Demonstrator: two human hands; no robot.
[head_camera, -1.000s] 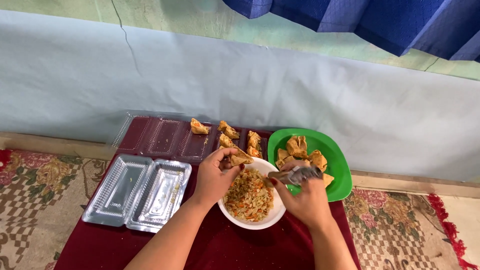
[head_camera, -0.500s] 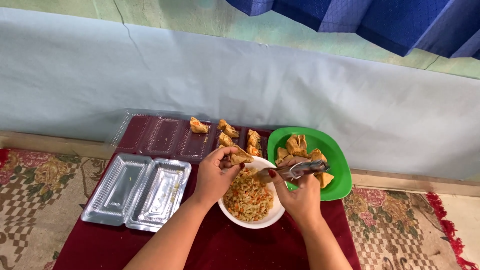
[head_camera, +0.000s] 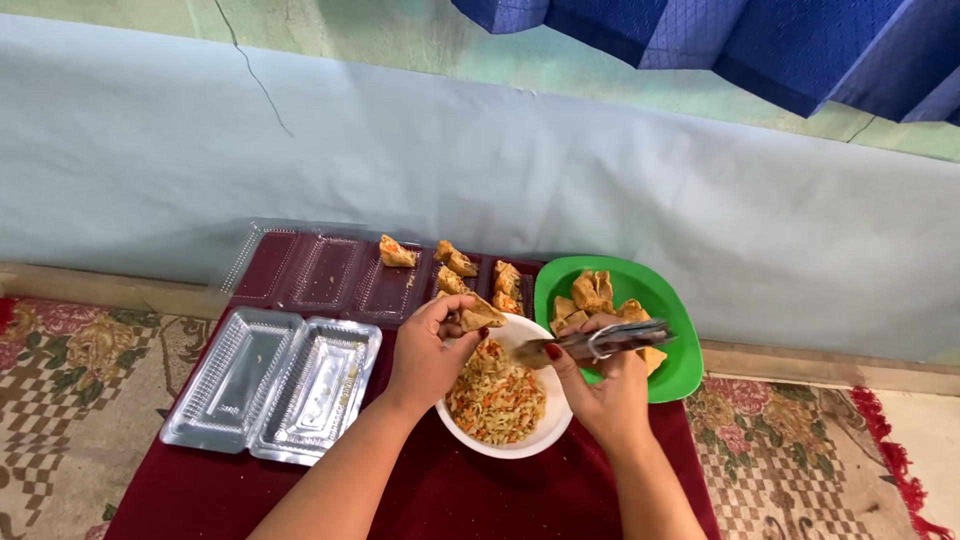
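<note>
Two clear plastic clamshell food containers (head_camera: 272, 385) lie open and side by side at the left of the maroon-covered table (head_camera: 420, 500), both rectangular with ribbed walls. Behind them, against the wall, lies a clear compartmented plastic tray (head_camera: 320, 272) holding a few fried stuffed pastries (head_camera: 455, 262).

Both hands, left (head_camera: 428, 352) and right (head_camera: 603, 388), raised, fingers curled closed.
</note>
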